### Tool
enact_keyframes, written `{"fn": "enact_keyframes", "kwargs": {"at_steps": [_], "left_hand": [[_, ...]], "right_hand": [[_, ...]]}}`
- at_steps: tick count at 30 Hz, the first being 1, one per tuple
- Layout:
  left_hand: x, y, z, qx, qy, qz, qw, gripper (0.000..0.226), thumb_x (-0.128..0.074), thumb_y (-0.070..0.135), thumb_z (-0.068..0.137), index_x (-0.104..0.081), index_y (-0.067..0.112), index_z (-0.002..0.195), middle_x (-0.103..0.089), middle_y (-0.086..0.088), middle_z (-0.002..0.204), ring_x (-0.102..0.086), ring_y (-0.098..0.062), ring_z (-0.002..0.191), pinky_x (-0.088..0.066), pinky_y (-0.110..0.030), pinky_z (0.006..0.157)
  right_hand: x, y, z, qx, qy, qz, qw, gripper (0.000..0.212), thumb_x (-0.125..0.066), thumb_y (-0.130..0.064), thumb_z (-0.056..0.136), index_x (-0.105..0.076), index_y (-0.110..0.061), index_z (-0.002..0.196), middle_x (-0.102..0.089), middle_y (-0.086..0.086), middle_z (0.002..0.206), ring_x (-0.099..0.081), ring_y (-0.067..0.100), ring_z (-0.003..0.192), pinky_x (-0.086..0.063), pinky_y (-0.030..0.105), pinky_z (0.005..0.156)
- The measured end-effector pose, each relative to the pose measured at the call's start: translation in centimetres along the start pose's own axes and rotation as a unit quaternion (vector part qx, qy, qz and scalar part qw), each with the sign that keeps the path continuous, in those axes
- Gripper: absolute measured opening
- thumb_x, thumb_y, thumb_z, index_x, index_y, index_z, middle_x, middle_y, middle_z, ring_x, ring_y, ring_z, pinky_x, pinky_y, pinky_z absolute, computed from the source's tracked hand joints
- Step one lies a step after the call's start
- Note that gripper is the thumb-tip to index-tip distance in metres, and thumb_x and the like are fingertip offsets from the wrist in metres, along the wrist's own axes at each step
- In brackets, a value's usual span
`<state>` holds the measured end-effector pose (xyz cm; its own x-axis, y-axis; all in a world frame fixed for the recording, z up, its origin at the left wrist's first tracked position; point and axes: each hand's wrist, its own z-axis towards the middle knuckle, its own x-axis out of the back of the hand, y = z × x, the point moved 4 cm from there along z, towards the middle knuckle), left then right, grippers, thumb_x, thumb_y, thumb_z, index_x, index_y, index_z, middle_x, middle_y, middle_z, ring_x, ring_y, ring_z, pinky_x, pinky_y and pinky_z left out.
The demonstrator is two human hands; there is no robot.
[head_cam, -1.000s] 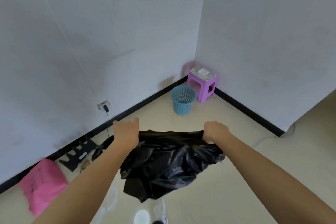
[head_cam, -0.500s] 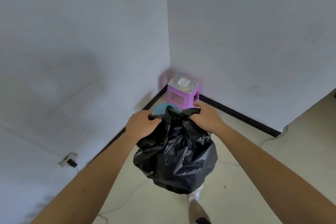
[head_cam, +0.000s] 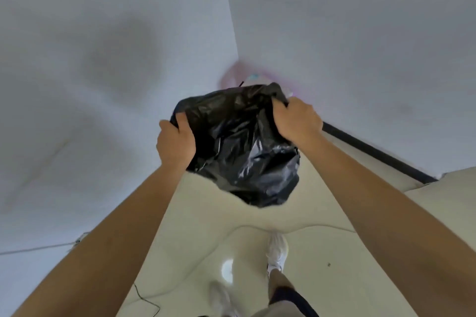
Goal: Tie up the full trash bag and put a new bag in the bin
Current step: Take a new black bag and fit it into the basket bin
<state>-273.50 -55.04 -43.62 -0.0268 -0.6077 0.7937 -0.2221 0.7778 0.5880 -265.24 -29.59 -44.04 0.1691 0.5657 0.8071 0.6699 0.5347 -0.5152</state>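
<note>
Up front, both hands (head_cam: 237, 131) grip the black bag (head_cam: 242, 147), which hangs between them.

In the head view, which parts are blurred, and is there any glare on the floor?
Head view: the purple stool behind the black bag is smeared by motion blur; both hands stay fairly sharp; a bright glare spot lies on the floor; wide-angle bending curves the walls.

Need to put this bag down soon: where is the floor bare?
Bare floor lies under the black bag, between the black baseboard and the white shoe. The corner is crowded: a blurred purple thing sits behind the bag. A thin cable crosses the floor at lower left.
</note>
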Motion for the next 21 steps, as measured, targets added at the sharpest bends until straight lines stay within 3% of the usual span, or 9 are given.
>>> {"fn": "enact_keyframes", "kwargs": {"at_steps": [2,4,6,10,14,18,21], "left_hand": [[-2.0,-0.2,2.3,-0.008,-0.012,-0.073,0.997,0.044,-0.048,0.048,0.097,-0.039,0.007,0.107,-0.055,-0.008,0.1,-0.058,-0.031,0.096,-0.042,-0.037,0.075],[-4.7,-1.7,4.1,-0.026,-0.018,-0.074,0.997,0.045,-0.064,0.035,0.09,-0.039,0.004,0.111,-0.05,-0.011,0.112,-0.053,-0.025,0.095,-0.044,-0.034,0.077],[-8.1,-4.5,5.6,-0.023,-0.023,-0.048,0.998,0.042,-0.067,0.017,0.088,-0.041,-0.003,0.115,-0.044,-0.018,0.122,-0.049,-0.024,0.094,-0.042,-0.03,0.078],[-15.8,-11.4,8.0,-0.017,-0.057,-0.043,0.997,0.029,-0.053,-0.004,0.084,-0.045,-0.002,0.112,-0.045,-0.022,0.121,-0.051,-0.035,0.104,-0.037,-0.027,0.075],[-24.0,-20.2,9.5,-0.04,-0.155,-0.058,0.985,0.043,-0.045,0.003,0.076,-0.05,0.016,0.117,-0.057,-0.011,0.117,-0.059,-0.03,0.1,-0.05,-0.045,0.084],[-30.7,-28.3,11.0,-0.017,-0.266,-0.033,0.963,0.049,-0.041,0.006,0.08,-0.052,0.026,0.124,-0.06,-0.001,0.115,-0.058,-0.024,0.1,-0.047,-0.038,0.083],[-34.9,-33.0,13.4,-0.006,-0.316,-0.014,0.949,0.057,-0.041,0.02,0.073,-0.052,0.03,0.128,-0.058,-0.006,0.125,-0.057,-0.026,0.112,-0.048,-0.048,0.096]], "right_hand": [[-1.7,0.2,2.8,-0.019,0.002,0.031,0.999,0.059,-0.031,-0.06,0.094,-0.06,-0.012,0.112,-0.061,0.012,0.1,-0.056,0.034,0.09,-0.043,0.038,0.076],[-4.7,1.1,4.9,-0.037,-0.01,0.1,0.994,0.054,-0.034,-0.058,0.093,-0.061,-0.011,0.098,-0.057,0.012,0.099,-0.054,0.033,0.088,-0.041,0.037,0.074],[-8.9,2.2,6.4,-0.061,-0.031,0.185,0.98,0.049,-0.036,-0.058,0.087,-0.057,-0.013,0.088,-0.057,0.013,0.103,-0.055,0.031,0.094,-0.042,0.037,0.076],[-18.8,6.0,7.5,-0.103,-0.051,0.218,0.969,0.049,-0.041,-0.057,0.078,-0.058,-0.019,0.103,-0.049,0.01,0.121,-0.05,0.034,0.116,-0.043,0.046,0.104],[-30.0,9.9,7.0,-0.051,-0.085,0.176,0.979,0.019,-0.063,-0.024,0.082,-0.056,-0.015,0.097,-0.041,0.002,0.127,-0.048,0.017,0.113,-0.038,0.03,0.102],[-41.2,12.9,6.9,-0.043,-0.16,0.105,0.981,0.025,-0.065,-0.015,0.079,-0.051,-0.021,0.098,-0.041,-0.004,0.118,-0.05,0.019,0.102,-0.042,0.033,0.089],[-47.7,14.0,7.9,-0.049,-0.225,0.076,0.97,0.052,-0.064,-0.014,0.082,-0.046,-0.023,0.13,-0.036,0.002,0.135,-0.048,0.022,0.115,-0.04,0.03,0.096]]}}
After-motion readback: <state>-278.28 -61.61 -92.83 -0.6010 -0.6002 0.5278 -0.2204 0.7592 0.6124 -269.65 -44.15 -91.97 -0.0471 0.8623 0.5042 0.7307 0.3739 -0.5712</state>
